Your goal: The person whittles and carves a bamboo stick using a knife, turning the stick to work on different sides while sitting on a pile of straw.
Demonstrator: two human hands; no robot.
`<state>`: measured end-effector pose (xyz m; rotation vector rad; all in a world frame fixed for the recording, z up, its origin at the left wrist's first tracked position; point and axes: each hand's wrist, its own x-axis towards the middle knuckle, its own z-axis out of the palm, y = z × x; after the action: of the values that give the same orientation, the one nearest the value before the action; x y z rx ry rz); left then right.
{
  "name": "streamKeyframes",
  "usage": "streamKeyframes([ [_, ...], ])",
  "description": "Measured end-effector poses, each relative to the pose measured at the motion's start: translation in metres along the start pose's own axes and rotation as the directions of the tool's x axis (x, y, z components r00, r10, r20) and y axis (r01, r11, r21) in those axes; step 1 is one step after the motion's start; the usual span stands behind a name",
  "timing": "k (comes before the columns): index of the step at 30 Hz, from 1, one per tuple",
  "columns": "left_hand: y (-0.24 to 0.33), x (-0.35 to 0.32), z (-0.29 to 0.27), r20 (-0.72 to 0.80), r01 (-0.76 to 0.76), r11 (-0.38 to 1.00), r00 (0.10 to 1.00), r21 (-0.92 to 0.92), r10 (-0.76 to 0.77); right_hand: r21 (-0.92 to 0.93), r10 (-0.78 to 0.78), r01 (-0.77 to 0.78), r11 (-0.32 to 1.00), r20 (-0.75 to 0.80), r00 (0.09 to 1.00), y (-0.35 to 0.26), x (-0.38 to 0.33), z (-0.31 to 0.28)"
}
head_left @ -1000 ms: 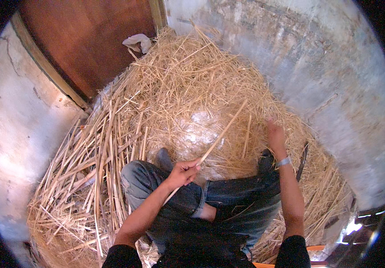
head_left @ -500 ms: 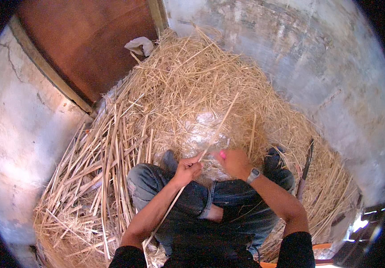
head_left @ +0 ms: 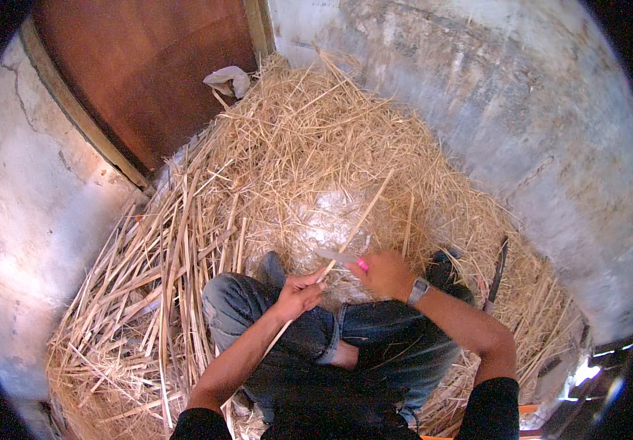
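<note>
My left hand is closed around a long, pale split strip, perhaps bamboo. The strip slants from beside my left forearm up to the right, over the shavings. In my right hand is a small knife with a pink handle, most of it hidden by the fingers. Its blade points left and lies close by the strip, just above my left hand; whether it touches cannot be made out. A watch sits on my right wrist.
Curly shavings heap up ahead and to the right. Many long strips lie at left. A dark long blade rests right of my knee. Worn walls and a brown door stand behind, with a pale bag by the door.
The knife blade, blurred before, now shows plainly, pointing left at the strip. My left hand and the strip have shifted slightly down and left.
</note>
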<state>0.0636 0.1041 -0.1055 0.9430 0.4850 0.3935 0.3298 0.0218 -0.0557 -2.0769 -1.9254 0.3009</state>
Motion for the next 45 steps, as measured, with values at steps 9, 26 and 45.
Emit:
streamKeyframes([
  [9, -0.004, 0.020, 0.010, -0.074, -0.041, 0.997, 0.996, 0.063, 0.045, -0.044, 0.314, -0.429, 0.902, -0.615, 0.723, 0.130, 0.043, -0.141],
  [26, 0.011, 0.027, 0.009, -0.225, -0.059, 0.986, 0.970, 0.158, 0.094, -0.463, -0.419, 0.267, 0.845, -0.264, 0.869, -0.042, 0.056, -0.073],
  [45, -0.005, 0.016, 0.007, 0.119, -0.142, 0.990, 0.983, -0.017, 0.143, 0.060, 0.092, -0.083, 0.995, -0.151, 0.984, 0.009, 0.013, -0.011],
])
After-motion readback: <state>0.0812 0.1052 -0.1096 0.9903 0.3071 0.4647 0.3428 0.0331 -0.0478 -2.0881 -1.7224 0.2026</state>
